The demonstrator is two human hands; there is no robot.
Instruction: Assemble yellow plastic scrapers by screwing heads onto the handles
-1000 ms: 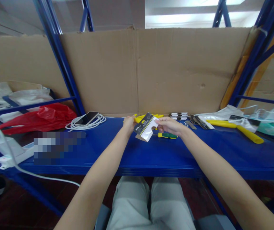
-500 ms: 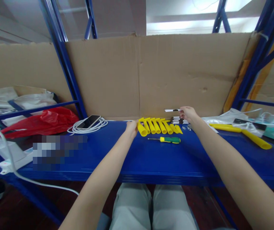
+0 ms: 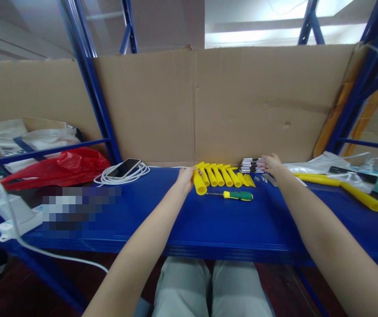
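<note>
While the left hand (image 3: 186,178) closes its fingers round the leftmost yellow tube (image 3: 200,184) of six on the blue surface (image 3: 215,224), the right hand (image 3: 273,164) sits at the card stack (image 3: 251,165), any pinch impossible to tell. Seemingly, stack-handling is in hand, calling for light contact. One screwdriver (image 3: 243,196) lies in front.

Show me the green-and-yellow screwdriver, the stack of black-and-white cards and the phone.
Screwdriver (image 3: 236,195): head view, on its handle.
Stack of black-and-white cards (image 3: 251,166): head view, middle of the stack's visible side.
Phone (image 3: 130,165): head view, on its dark face.
</note>
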